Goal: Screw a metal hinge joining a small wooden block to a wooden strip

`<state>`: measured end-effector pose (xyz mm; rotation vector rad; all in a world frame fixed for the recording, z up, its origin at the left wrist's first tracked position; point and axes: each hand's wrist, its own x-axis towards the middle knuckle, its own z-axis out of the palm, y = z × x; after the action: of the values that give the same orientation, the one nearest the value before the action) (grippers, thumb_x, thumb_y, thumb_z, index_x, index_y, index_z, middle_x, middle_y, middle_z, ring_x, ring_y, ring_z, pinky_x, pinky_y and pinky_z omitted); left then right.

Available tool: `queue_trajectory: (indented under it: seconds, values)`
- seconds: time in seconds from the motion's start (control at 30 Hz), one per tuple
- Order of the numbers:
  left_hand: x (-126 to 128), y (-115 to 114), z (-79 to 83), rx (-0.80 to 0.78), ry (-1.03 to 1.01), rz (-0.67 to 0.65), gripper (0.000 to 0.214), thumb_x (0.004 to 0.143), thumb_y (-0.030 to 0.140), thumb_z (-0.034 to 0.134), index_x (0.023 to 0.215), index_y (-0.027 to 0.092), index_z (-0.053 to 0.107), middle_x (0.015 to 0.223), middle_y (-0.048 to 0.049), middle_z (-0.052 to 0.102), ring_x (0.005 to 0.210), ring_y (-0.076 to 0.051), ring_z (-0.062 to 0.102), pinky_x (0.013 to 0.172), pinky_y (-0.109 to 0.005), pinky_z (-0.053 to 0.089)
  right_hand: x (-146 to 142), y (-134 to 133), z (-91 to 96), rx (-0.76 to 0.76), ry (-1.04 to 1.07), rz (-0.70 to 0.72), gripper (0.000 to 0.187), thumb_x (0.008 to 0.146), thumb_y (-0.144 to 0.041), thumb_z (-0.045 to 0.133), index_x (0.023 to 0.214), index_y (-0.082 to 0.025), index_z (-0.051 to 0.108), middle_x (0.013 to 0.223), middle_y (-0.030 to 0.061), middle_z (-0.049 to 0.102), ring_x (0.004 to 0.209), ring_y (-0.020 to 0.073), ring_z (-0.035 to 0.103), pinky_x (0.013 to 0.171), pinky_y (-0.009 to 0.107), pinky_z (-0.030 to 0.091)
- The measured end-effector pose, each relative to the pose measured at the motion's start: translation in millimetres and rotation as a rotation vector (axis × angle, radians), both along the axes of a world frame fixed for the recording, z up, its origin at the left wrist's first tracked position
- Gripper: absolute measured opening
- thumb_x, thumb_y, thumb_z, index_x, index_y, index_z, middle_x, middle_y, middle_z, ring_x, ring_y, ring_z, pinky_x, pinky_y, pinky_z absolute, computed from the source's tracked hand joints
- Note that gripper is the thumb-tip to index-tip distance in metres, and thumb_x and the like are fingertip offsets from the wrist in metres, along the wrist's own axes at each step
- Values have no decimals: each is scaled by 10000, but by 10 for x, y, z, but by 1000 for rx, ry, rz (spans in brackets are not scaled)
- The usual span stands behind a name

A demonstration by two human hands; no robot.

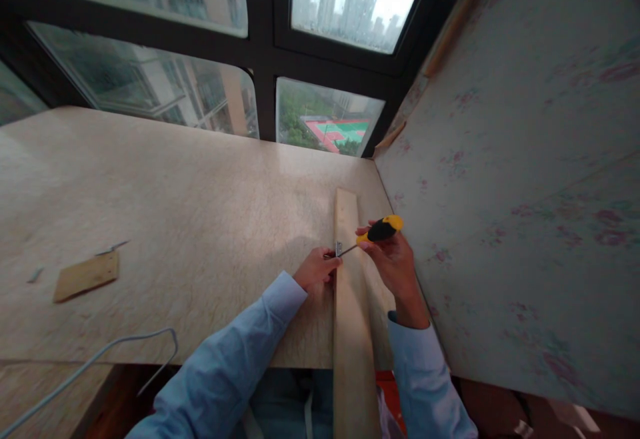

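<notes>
Yellow-and-black screwdriver is resting in the fingers of the right hand, which are gripping its handle, while its shaft is slanting down and leftward from them to a small metal piece. The fingers of the left hand are closing around the board's edge beside that piece; whether they are pinching the metal, I cannot tell. A long wooden board is running between both sets of fingers and jutting past the near edge of the tabletop. Just right of the right fingers, a flowered wall is crowding the space; beyond all the fingers, a dark window frame is standing. Well left of the left fingers, a small wooden offcut is lying near a thin pointed object, and a pale cable is curving nearer the body. The handle is showing yellow ends around a black middle; the metal is gleaming silver, and the board is looking pale and flat.
</notes>
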<state>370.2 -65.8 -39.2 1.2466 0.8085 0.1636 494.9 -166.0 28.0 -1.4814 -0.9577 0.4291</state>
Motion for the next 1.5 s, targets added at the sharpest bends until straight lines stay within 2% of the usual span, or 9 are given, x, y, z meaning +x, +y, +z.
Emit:
queue_trajectory:
  seconds: [0.17,0.33,0.47,0.6,0.77,1.0,1.13,1.37,1.5]
  values:
    - [16,9,-67,10,-26,-21,207,800,232,600,968,112,624,804,-43,631,603,-111,569,486,-202,424,13,120,-30,-88,-306,-320,488,596,-484,815,916,-187,595,859,59,677,824,248,634,836,458,509]
    - [29,19,-112,44,-6,-12,218,819,246,592,987,109,613,858,-60,641,648,-124,588,488,-203,442,-85,75,-28,76,-67,53,551,829,-417,644,1312,-284,416,1354,91,553,1216,222,553,1059,469,402]
    - [24,18,-87,62,5,-27,194,826,234,584,971,108,612,842,-56,634,630,-117,579,472,-197,433,-120,-18,27,86,110,202,574,832,-355,658,1342,-320,396,1389,77,547,1253,220,544,1066,478,407]
    - [26,11,-82,46,-12,-12,186,815,222,583,961,112,618,820,-53,639,625,-120,588,475,-198,435,-88,10,71,-13,-20,-43,414,725,-383,750,1064,-225,571,1013,69,708,948,237,670,884,446,512]
    - [36,7,-92,19,-24,-19,169,806,201,582,950,116,607,770,-39,632,613,-118,594,471,-187,427,-50,153,61,-128,-302,-394,556,543,-460,836,925,-194,531,823,28,640,734,207,594,736,395,507]
    - [23,10,-90,23,-24,-9,170,823,236,594,948,121,600,781,-37,628,608,-109,583,472,-182,427,-129,44,48,67,-34,74,674,800,-426,681,1359,-310,322,1380,97,523,1259,222,517,1064,481,397]
    - [27,15,-85,53,-7,-19,153,825,221,584,932,113,596,757,-29,602,574,-103,559,452,-186,418,-144,-71,83,54,91,207,604,835,-391,659,1363,-322,373,1409,95,530,1297,239,507,1080,519,397]
    - [25,7,-60,63,-6,-38,166,810,204,578,939,109,618,748,-30,613,595,-111,562,460,-183,421,-61,25,95,-83,-182,-173,532,642,-431,813,1070,-195,603,920,64,706,839,249,673,839,464,538]
    - [22,6,-81,57,-28,-26,193,815,206,570,964,91,612,771,-43,625,613,-116,567,480,-190,433,-80,82,89,-101,-304,-200,597,686,-465,769,1164,-179,555,1010,94,672,949,274,635,912,467,493]
